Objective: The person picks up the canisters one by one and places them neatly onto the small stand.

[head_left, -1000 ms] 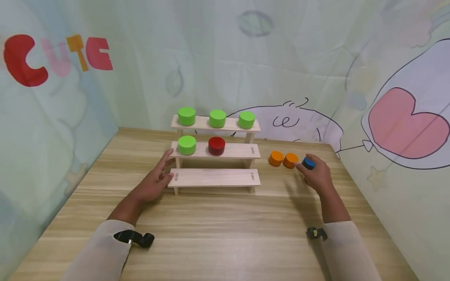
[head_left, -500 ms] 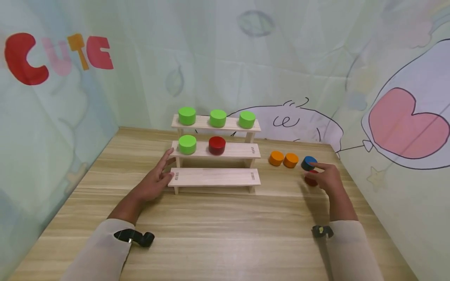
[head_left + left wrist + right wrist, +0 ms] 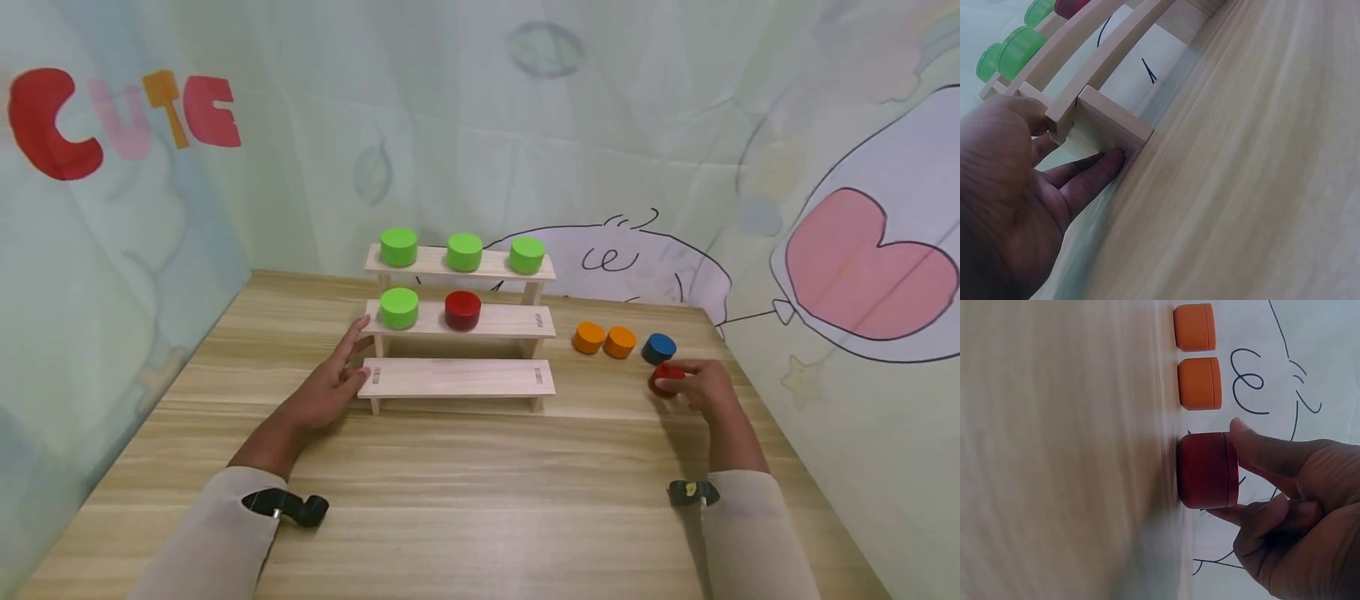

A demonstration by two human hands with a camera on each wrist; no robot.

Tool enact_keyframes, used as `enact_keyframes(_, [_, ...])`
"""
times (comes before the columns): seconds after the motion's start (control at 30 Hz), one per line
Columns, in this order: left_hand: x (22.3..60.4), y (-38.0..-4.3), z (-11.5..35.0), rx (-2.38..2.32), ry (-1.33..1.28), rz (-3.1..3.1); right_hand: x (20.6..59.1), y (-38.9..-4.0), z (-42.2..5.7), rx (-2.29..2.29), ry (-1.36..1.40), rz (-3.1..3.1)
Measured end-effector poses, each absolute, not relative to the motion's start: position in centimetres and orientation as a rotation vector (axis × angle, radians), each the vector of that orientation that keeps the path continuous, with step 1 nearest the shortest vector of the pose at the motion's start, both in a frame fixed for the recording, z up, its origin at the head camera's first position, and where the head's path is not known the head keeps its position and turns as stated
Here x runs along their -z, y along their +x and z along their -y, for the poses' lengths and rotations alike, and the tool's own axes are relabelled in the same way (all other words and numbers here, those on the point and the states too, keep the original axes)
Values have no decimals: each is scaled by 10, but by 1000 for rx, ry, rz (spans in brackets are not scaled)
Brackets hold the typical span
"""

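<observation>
At the table's right side, my right hand [image 3: 707, 388] grips a red cylindrical block [image 3: 1207, 470] between thumb and fingers, its base close to the tabletop. A blue cylindrical block [image 3: 659, 348] stands just behind it. Two orange cylindrical blocks [image 3: 588, 337] sit side by side further left. My left hand [image 3: 330, 387] touches the left end of a three-step wooden rack [image 3: 457, 379], its thumb at the lowest step and its forefinger stretched toward the middle one. In the left wrist view, fingertips [image 3: 1113, 161] rest near the rack's leg.
Green cylindrical blocks [image 3: 464, 252] line the top step. On the middle step, another green block [image 3: 399, 307] and a second red block [image 3: 462, 310] stand left of a bare stretch. Printed cloth [image 3: 450, 125] encloses the wooden table [image 3: 480, 500] at the back and sides.
My right hand has moved from over the blue block toward the front right and now grips the red block in front of it. The left hand stays at the rack.
</observation>
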State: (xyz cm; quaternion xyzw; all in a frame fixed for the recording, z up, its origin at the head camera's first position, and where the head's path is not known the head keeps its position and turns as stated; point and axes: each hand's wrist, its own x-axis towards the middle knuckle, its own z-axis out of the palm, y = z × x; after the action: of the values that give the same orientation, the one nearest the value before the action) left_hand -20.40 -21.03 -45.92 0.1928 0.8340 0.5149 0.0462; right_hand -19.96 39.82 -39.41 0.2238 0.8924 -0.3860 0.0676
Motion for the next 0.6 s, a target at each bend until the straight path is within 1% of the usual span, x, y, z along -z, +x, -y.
enact_keyframes(0.23, [457,-204,210,-1569,565,-2541,398,-201,-401,1175,708,-2676])
enact_keyframes(0.6, [459,-206,209,-1574,597,-2541,399,-198,-397,1181,750,-2666])
